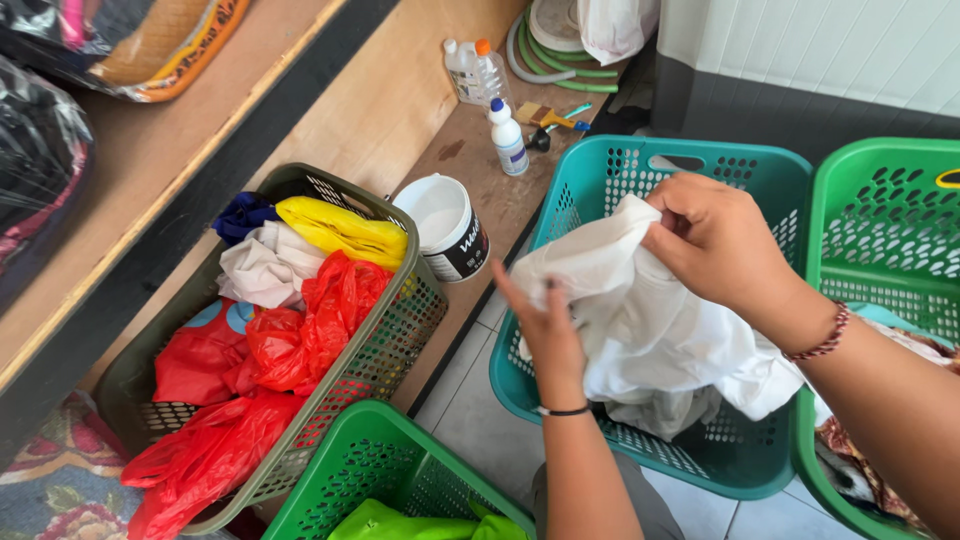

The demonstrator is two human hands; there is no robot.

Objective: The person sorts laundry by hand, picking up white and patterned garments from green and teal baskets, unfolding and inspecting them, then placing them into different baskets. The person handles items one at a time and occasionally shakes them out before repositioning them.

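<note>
A crumpled white cloth (pixel 640 320) hangs over the teal laundry basket (pixel 620 165). My right hand (pixel 715 240) is shut on its upper edge, pinching the fabric. My left hand (pixel 545 330) presses against the cloth's left side with fingers closed around a fold. More pale fabric lies below in the teal basket, partly hidden by the cloth.
An olive basket (pixel 400 330) at left holds red, yellow, white and blue bags and cloths. A green basket (pixel 370 460) sits in front, another green basket (pixel 880 200) at right. A white tub (pixel 445 225), bottles (pixel 507 140) and a coiled hose (pixel 560 65) rest on the wooden ledge.
</note>
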